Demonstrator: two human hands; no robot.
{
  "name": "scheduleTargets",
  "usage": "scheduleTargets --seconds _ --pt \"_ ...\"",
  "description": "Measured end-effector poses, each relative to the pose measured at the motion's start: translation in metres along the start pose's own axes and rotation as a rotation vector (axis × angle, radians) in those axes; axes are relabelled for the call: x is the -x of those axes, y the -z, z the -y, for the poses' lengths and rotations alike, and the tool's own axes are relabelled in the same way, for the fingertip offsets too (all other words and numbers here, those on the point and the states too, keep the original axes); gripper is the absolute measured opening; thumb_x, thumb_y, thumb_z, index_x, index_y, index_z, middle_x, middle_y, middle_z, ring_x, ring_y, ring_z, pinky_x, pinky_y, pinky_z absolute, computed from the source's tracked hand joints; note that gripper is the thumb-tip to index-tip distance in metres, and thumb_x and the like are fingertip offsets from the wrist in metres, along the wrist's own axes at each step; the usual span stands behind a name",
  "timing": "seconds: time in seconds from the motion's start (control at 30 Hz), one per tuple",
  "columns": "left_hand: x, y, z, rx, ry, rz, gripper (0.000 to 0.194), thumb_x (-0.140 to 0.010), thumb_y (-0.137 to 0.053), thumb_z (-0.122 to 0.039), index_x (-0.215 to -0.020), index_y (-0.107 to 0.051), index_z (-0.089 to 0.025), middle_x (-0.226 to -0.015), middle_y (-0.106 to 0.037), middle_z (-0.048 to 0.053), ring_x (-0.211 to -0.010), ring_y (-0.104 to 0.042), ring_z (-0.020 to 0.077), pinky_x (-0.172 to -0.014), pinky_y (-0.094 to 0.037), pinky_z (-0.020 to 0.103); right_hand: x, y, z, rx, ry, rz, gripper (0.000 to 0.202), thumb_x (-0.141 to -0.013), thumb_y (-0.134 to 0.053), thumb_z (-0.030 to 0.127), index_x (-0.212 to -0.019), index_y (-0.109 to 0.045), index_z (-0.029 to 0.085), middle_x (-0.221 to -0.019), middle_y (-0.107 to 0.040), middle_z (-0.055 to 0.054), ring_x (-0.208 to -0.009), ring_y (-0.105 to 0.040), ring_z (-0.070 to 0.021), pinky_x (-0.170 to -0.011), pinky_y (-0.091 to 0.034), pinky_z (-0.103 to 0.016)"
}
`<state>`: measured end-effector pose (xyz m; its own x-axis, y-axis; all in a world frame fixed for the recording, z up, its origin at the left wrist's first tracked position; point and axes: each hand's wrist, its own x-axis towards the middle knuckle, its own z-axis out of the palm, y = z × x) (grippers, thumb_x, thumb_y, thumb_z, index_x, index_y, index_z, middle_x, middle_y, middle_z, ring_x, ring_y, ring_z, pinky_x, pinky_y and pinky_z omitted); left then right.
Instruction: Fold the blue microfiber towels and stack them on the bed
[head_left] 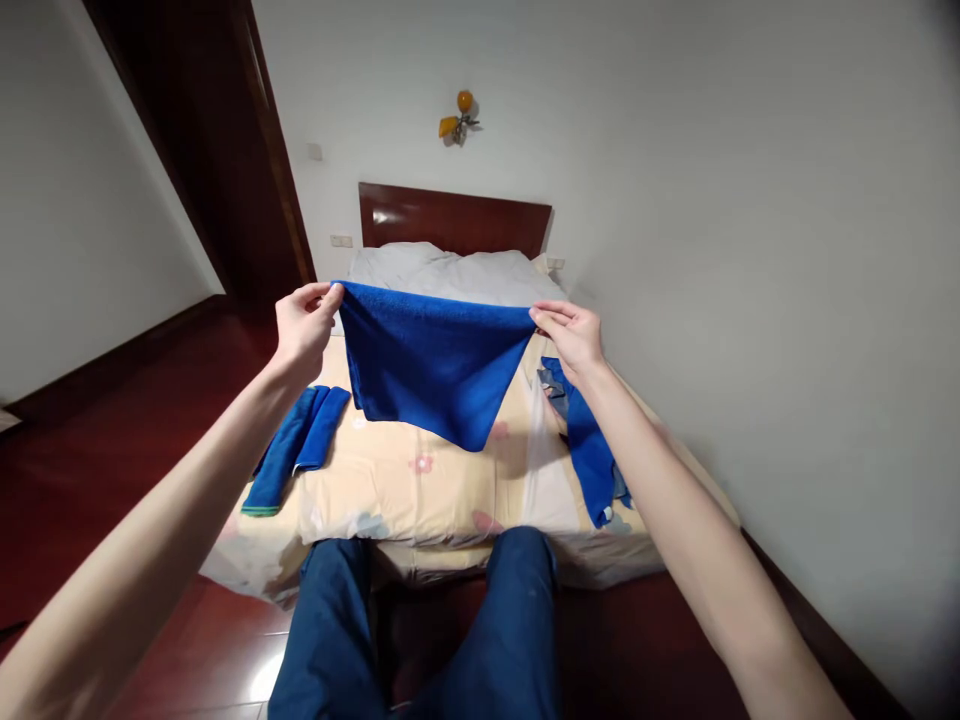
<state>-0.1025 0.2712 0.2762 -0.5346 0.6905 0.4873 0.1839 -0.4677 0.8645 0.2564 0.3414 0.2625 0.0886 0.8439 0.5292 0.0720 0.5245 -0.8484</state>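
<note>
A blue towel (435, 360) hangs in the air over the bed, its top edge stretched between my two hands. My left hand (306, 325) pinches the upper left corner between thumb and fingers. At the upper right corner, my right hand (568, 335) grips the cloth the same way. The towel's lower edge droops to a point right of its middle. Folded blue towels (300, 440) lie side by side on the bed below my left hand, one with a green edge. Beneath my right forearm is a loose, crumpled blue cloth (589, 450), partly hidden by the arm.
The bed (405, 500) has a pale yellow flowered sheet, a grey-white cover (465, 272) toward the far end and a dark wooden headboard (450, 218). My knees (525, 580) are at its near edge. A wall lamp (457, 120) hangs above; a white wall (750, 250) runs along the right.
</note>
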Motion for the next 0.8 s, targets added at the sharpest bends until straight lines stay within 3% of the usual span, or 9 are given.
scheduleTargets --seconds 0.13,0.23,0.33,0.43,0.57,0.67,0.8 --pt "0.033 0.029 -0.008 -0.040 0.115 0.137 0.038 -0.076 -0.084 -0.045 -0.091 -0.069 -0.013 -0.082 -0.067 0.006 -0.074 -0.061 0.0156 -0.068 -0.052 0.028 0.052 0.022 0.013 -0.015 -0.155 0.051 0.053 -0.056 -0.092 0.052 -0.092 -0.076 0.017 -0.087 -0.077 -0.006 -0.076 -0.070 -0.0157 -0.073 -0.057 -0.030" --pt "0.064 0.067 -0.008 -0.159 0.244 0.226 0.034 -0.072 -0.088 -0.042 -0.082 -0.068 -0.016 -0.074 -0.065 0.006 -0.071 -0.063 0.0191 -0.061 -0.052 0.030 0.103 0.044 0.025 0.012 -0.341 0.102 0.054 -0.051 -0.095 0.048 -0.092 -0.077 0.018 -0.085 -0.076 -0.007 -0.072 -0.068 -0.0157 -0.066 -0.056 -0.029" --pt "0.088 0.103 -0.002 -0.232 0.370 0.245 0.036 -0.063 -0.092 -0.042 -0.073 -0.065 -0.020 -0.064 -0.060 0.003 -0.062 -0.062 0.0211 -0.051 -0.050 0.031 0.147 0.065 0.036 0.070 -0.527 0.115 0.050 -0.053 -0.095 0.046 -0.093 -0.078 0.023 -0.082 -0.074 -0.007 -0.066 -0.066 -0.0164 -0.058 -0.056 -0.028" --pt "0.096 0.118 0.011 -0.200 0.491 0.304 0.038 -0.054 -0.097 -0.037 -0.066 -0.064 -0.022 -0.061 -0.059 0.002 -0.057 -0.060 0.0202 -0.046 -0.046 0.030 0.167 0.077 0.030 0.117 -0.689 0.118 0.045 -0.051 -0.095 0.045 -0.090 -0.078 0.028 -0.076 -0.071 -0.007 -0.060 -0.064 -0.0169 -0.049 -0.056 -0.028" --pt "0.076 0.097 0.049 -0.186 0.490 0.404 0.037 -0.051 -0.096 -0.034 -0.060 -0.063 -0.020 -0.059 -0.059 0.003 -0.056 -0.058 0.0191 -0.048 -0.046 0.031 0.154 0.068 -0.012 0.096 -0.756 0.168 0.043 -0.052 -0.094 0.042 -0.089 -0.078 0.028 -0.081 -0.072 -0.008 -0.063 -0.066 -0.0190 -0.049 -0.058 -0.030" --pt "0.046 0.066 0.080 -0.195 0.496 0.449 0.031 -0.061 -0.091 -0.031 -0.060 -0.063 -0.018 -0.060 -0.060 0.004 -0.059 -0.060 0.0188 -0.055 -0.048 0.032 0.126 0.042 -0.054 0.057 -0.770 0.183 0.043 -0.052 -0.094 0.041 -0.089 -0.078 0.026 -0.090 -0.073 -0.008 -0.068 -0.067 -0.0192 -0.050 -0.058 -0.029" --pt "0.004 0.028 0.106 -0.231 0.572 0.492 0.024 -0.073 -0.083 -0.021 -0.063 -0.063 -0.014 -0.065 -0.061 0.006 -0.062 -0.058 0.0158 -0.065 -0.047 0.033 0.084 0.004 -0.095 0.069 -0.674 0.109 0.036 -0.048 -0.093 0.038 -0.078 -0.075 0.028 -0.078 -0.071 -0.008 -0.065 -0.066 -0.0209 -0.044 -0.052 -0.031"
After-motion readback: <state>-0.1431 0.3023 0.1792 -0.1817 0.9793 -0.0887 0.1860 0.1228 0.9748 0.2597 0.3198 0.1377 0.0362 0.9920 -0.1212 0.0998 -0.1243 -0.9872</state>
